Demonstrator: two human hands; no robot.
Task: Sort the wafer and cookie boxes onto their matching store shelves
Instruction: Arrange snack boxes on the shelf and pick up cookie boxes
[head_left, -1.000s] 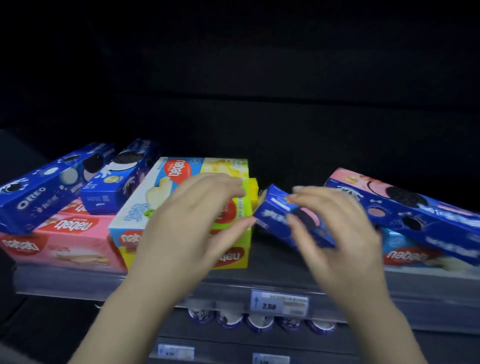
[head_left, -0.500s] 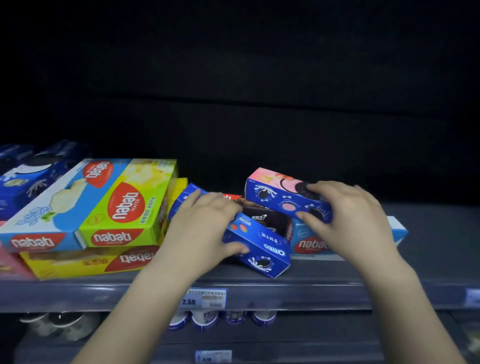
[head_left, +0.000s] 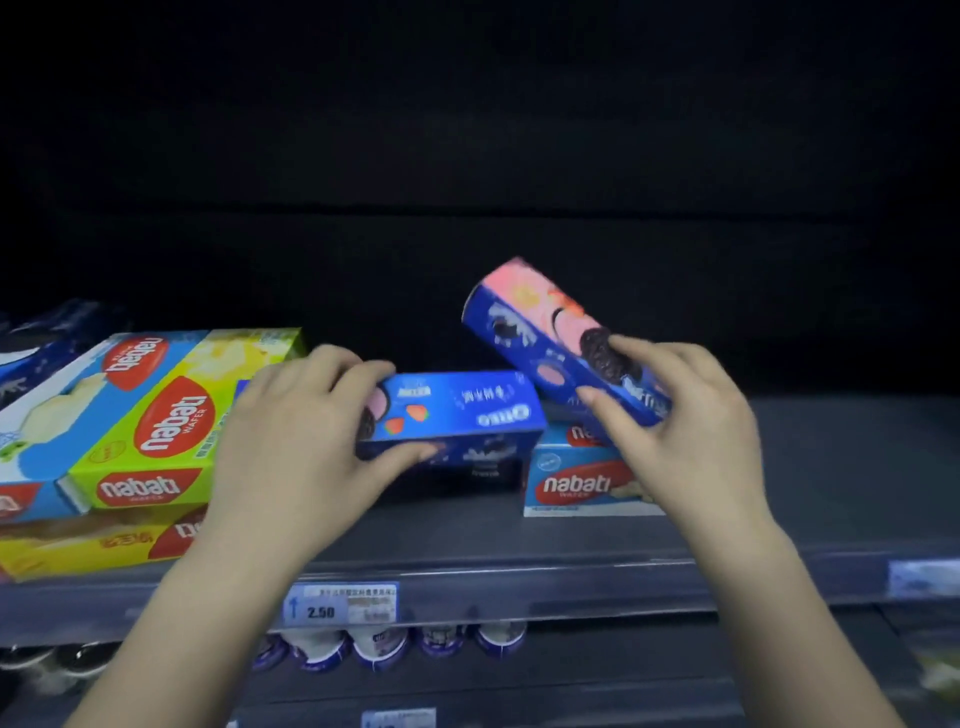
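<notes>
Currently, a blue Oreo box (head_left: 457, 415) is gripped by the left hand (head_left: 291, 441) mid-shelf (head_left: 519, 545), and a tilted pink-topped Oreo box (head_left: 540, 332) by the right hand (head_left: 691, 431), above a Nabati box (head_left: 576, 483). Wafers (head_left: 145, 421) are stacked at the left edge; sorting is judged unfinished.

Head cam, looking forward and slightly down at a store shelf

Only one view here, a wide-angle camera worn on the person's head, so nothing was shared with a second angle. It faced the shelf (head_left: 467, 566) pretty much square on and sat close, within arm's reach, with both forearms coming up from the bottom edge. The price tag (head_left: 340, 603) on the rail sat low and centre, and the upper part of the frame was dark.
</notes>
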